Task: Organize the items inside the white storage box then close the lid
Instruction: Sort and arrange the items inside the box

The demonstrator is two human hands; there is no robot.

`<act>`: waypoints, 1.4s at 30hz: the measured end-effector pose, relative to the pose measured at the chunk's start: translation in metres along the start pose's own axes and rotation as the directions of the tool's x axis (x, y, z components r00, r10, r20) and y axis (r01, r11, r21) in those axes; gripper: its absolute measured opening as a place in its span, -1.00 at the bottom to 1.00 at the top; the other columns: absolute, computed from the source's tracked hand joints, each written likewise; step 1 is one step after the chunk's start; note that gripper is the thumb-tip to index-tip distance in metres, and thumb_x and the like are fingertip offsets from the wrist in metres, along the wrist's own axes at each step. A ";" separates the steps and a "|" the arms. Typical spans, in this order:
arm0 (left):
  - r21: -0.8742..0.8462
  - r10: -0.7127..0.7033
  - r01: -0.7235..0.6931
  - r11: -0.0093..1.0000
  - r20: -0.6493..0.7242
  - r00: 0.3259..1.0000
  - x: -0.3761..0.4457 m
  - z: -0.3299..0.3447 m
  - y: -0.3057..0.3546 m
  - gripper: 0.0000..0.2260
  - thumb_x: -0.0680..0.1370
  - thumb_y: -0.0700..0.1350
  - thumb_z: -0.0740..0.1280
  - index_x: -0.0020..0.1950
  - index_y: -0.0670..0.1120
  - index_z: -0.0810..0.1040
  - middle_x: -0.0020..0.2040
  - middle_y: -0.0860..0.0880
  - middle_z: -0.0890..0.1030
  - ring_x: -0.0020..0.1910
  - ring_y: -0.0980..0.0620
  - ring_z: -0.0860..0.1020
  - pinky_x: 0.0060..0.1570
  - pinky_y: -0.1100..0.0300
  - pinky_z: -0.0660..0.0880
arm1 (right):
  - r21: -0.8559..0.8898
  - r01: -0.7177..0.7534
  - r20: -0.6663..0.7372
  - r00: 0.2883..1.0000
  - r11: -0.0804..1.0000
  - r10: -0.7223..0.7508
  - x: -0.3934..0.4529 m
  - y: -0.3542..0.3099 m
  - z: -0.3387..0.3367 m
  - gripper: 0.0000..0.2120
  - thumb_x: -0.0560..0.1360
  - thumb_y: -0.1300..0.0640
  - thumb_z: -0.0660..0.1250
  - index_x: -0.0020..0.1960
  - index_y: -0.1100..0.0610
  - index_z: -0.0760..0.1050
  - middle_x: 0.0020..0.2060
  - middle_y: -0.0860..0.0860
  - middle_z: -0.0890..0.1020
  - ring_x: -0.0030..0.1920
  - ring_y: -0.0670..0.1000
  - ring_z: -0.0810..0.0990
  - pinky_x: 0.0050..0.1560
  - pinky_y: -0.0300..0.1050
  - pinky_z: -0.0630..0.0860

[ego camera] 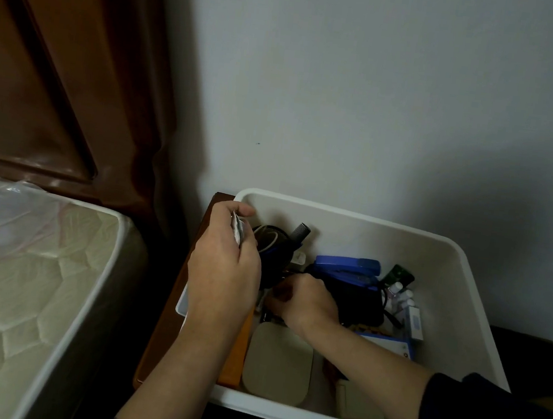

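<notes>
Both forearms reach into box (pixel 471 300) by wall. Left hand (pixel 224 265) pinches foil packets (pixel 238 231); right hand (pixel 306 302) curled amid clutter, grip unclear. Sorting step; next needs packets placed, lid unseen.

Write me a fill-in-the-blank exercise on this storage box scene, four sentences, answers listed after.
1. The stapler lying in the white storage box is ____ in colour.
2. The left hand holds a small ____ packet.
3. The right hand reaches ____ the box.
4. The black comb stands near the box's ____ wall.

Answers: blue; silvery; into; far
</notes>
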State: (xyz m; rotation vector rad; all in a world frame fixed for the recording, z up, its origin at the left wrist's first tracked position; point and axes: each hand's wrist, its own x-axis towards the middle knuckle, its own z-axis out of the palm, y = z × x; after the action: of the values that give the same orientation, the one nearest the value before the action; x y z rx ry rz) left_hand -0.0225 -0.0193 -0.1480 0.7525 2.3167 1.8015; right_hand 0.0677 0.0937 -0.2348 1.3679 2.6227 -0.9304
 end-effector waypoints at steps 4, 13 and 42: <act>0.001 -0.002 0.002 1.000 0.002 1.000 0.001 0.000 0.000 -0.80 0.69 -0.12 0.24 0.17 0.21 0.46 -0.20 0.06 0.63 -0.26 0.06 0.63 -0.30 0.15 0.51 | -0.030 0.050 -0.020 0.999 0.998 -0.051 -0.003 -0.006 0.002 -0.84 0.57 -0.08 0.45 0.14 -0.14 0.67 -0.04 -0.14 0.71 -0.03 -0.10 0.68 -0.10 -0.12 0.64; 0.055 0.004 -0.005 0.998 0.004 1.000 0.000 0.000 0.001 -0.80 0.70 -0.12 0.24 0.17 0.22 0.45 -0.21 0.09 0.62 -0.26 0.11 0.63 -0.32 0.25 0.48 | -0.105 0.074 0.011 0.997 0.992 -0.074 -0.006 -0.012 0.005 -0.87 0.54 0.01 0.48 0.08 -0.12 0.61 -0.07 -0.11 0.66 -0.06 -0.07 0.66 -0.10 -0.14 0.62; 0.147 0.123 -0.121 0.982 -0.005 0.992 0.000 0.000 0.003 -0.87 0.69 -0.02 0.21 0.21 0.15 0.48 0.02 0.13 0.61 0.17 -0.05 0.60 0.16 -0.12 0.59 | -0.168 0.236 0.072 0.971 0.957 -0.227 -0.013 -0.012 -0.046 -0.84 0.57 0.02 0.35 0.06 -0.09 0.70 -0.13 -0.13 0.72 -0.13 -0.09 0.69 -0.06 -0.04 0.69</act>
State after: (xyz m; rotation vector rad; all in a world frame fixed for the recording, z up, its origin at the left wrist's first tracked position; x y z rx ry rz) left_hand -0.0218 -0.0181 -0.1451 0.9248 2.4847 1.7012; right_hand 0.0776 0.1033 -0.1872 1.0000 2.7895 -0.7206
